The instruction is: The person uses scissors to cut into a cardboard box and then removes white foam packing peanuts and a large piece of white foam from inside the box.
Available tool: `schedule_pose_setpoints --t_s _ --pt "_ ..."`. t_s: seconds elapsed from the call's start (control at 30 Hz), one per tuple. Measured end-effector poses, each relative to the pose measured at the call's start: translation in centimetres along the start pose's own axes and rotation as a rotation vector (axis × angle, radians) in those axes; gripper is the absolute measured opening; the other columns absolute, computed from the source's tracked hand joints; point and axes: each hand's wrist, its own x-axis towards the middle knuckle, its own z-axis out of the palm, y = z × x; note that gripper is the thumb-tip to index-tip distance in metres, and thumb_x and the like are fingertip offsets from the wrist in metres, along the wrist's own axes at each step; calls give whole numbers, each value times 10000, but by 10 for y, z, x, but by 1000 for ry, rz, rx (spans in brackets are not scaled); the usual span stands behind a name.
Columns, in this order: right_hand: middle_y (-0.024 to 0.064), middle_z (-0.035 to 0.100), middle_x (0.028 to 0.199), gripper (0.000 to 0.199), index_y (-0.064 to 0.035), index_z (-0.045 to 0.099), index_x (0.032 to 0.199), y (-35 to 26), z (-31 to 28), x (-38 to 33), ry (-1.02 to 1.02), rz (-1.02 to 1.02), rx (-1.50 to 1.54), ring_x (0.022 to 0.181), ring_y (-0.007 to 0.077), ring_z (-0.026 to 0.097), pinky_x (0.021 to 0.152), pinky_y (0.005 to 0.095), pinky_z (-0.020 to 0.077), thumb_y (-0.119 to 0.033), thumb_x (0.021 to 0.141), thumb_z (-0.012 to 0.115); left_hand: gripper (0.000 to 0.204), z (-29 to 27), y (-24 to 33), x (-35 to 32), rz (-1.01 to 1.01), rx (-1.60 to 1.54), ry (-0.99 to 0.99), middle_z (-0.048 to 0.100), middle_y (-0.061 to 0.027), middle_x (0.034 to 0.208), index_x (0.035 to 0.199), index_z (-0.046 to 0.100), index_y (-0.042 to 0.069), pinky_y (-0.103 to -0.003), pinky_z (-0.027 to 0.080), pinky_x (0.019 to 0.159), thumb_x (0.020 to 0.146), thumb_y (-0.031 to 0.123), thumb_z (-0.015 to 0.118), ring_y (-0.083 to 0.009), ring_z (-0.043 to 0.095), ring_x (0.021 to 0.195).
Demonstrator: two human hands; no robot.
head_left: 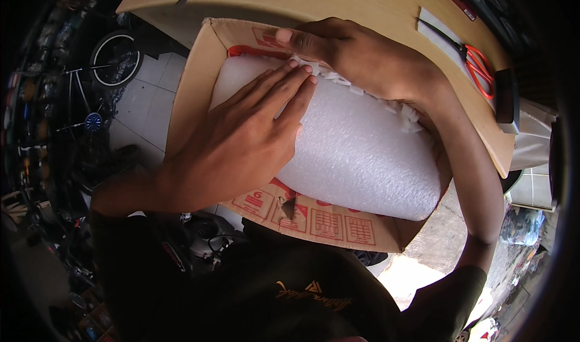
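A cardboard box (pixel 192 91) with red print stands open at the top, tilted in front of me. Inside lies a thick bundle of white foam wrap (pixel 368 146), filling most of the box. My left hand (pixel 232 143) rests flat across the bundle, fingers stretched toward the far wall. Its fingertips touch small white foam pieces (pixel 411 115) that line the gap along that wall. With my right hand (pixel 362 58) I grip the far wall; the thumb hooks over the rim, and the other fingers are mostly hidden. Whatever the foam wraps is out of sight.
Beyond the box is a light wooden table (pixel 362 1). Orange-handled scissors (pixel 478 70) lie on it over a white strip (pixel 432 37), beside a dark flat object (pixel 506 100). On the left, a small spoked wheel (pixel 115 58) stands by pale floor tiles (pixel 151 79) among dark clutter.
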Motion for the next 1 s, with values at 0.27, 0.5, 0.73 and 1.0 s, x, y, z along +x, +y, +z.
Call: schedule_pose_setpoints --t_s 0.27,0.5,0.73,1.0 --pt "134 691 1042 463 -199 554 1422 13 14 -3 115 -165 -242 1001 311 688 919 400 540 -443 1098 332 406 -16 -23 23 8 -51 -260 584 -273 1301 1304 578 -92 -474 495 1013 905 -26 553 -395 599 1210" --pt "103 646 1224 501 -239 412 1553 0 6 1 -76 -20 -278 1098 292 644 1000 384 517 -227 1056 479 235 4 -47 23 66 -156 -83 671 -288 1137 1108 697 -67 -403 563 862 905 -46 579 -344 705 1020" --pt "102 644 1289 499 -172 475 1505 0 9 0 -75 -124 -506 1136 281 640 1007 385 518 -118 1010 512 188 0 -51 36 44 -157 56 710 -223 817 989 747 -28 -391 590 669 905 -31 579 -312 740 752" --pt "125 680 1218 456 -146 518 1468 5 13 5 -19 -138 -387 1118 299 656 984 388 526 -128 1012 502 128 1 -49 32 31 69 141 722 -213 839 980 727 -49 -374 590 667 859 -9 710 -331 740 774"
